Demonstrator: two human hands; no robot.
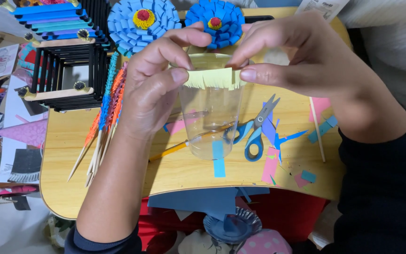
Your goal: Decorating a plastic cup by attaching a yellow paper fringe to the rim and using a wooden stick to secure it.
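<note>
**Fringe strip at the cup rim**

Hands first, as I read my head view: my left hand (153,77) pinches one end of a pale yellow fringed paper strip (214,78) between thumb and forefinger, and my right hand (301,56) pinches the other end the same way. Both are closed on the strip, which is stretched flat across the rim of a clear plastic cup (211,117). The fringe cuts point downward. The cup appears to be held up between the hands above the wooden table (184,171), its base tilted toward me; whether any finger also steadies the cup wall I cannot tell.

I judge the step in hand to be laying the strip around the top of the cup. The next move calls for keeping the strip level with the rim, holding one end fixed while the other is wrapped round the curve, and not crushing the thin wall.

On the table under the cup lie blue-handled scissors (254,131), a thin yellow-handled brush (184,146) and scattered blue and pink paper scraps (271,164). Left of my forearm are fringe-wrapped skewers (104,117) in blue and orange. Two blue paper flowers (142,21) sit at the far edge, beside a black stick frame (66,70).
</note>
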